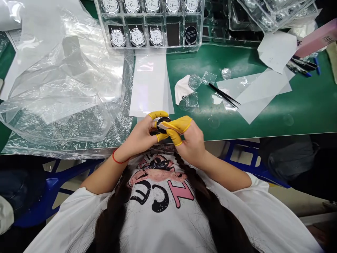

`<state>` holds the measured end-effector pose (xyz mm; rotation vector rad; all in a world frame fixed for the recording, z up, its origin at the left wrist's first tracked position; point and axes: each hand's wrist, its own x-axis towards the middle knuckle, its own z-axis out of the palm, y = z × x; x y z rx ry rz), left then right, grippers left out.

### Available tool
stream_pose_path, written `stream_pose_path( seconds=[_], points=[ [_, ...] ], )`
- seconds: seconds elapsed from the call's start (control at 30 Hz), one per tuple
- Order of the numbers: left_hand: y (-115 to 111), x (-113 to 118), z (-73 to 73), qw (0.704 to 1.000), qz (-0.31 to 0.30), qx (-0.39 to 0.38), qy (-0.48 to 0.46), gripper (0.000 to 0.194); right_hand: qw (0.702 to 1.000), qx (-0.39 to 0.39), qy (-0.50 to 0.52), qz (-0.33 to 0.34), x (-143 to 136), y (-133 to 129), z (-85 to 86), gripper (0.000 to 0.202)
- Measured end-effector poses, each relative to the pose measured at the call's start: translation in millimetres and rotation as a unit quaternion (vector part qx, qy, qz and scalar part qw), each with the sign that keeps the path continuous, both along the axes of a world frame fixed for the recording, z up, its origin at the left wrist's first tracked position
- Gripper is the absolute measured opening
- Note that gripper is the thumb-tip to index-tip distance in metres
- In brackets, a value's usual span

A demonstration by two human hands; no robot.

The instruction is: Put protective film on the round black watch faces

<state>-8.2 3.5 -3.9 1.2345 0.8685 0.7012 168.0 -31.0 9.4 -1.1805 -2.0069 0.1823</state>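
dark disc (163,119) in left hand (141,135), silvery discs (137,36) in compartmented tray (181,50)

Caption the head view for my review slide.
At a green table, the left hand holds a round, dark-faced piece while the right hand holds a pale stick over it.

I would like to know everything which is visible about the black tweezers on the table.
The black tweezers are slim and plain; whether metal or plastic, I cannot tell. They lie slantwise, unheld, joined end farther from the person, two thin pointed tips spread apart, nearer and to the right. They lie partly over a translucent sheet on the green table.
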Motion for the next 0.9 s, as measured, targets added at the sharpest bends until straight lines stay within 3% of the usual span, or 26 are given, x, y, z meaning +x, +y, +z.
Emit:
stream_pose_path(
  seconds=[0.23,0.37,0.5,0.7,0.9],
  points=[
    [0.3,-1.9,-7.5,0.999,-0.016,0.03,0.024,0.055,0.995,0.035,-0.045,-0.079,0.4,22.4,-20.8,0.017],
    [2.6,-2.0,-7.7,1.0,-0.022,0.014,-0.002,0.055,0.999,-0.026,0.005,-0.038,9.0,34.8,-10.3,0.01],
    [4.2,-1.6,-4.5,0.999,-0.029,-0.023,-0.028,0.057,0.997,-0.075,0.019,-0.011,13.9,30.9,8.0,0.014],
    [3.6,-2.2,-1.0,0.999,-0.045,-0.023,-0.004,0.056,0.992,-0.004,-0.122,0.027,9.6,15.0,7.8,0.027],
    [1.0,-0.1,6.4,0.998,-0.024,-0.064,0.015,0.056,0.986,0.093,-0.13,0.04,11.6,-1.4,-4.1,0.026]
  ],
)
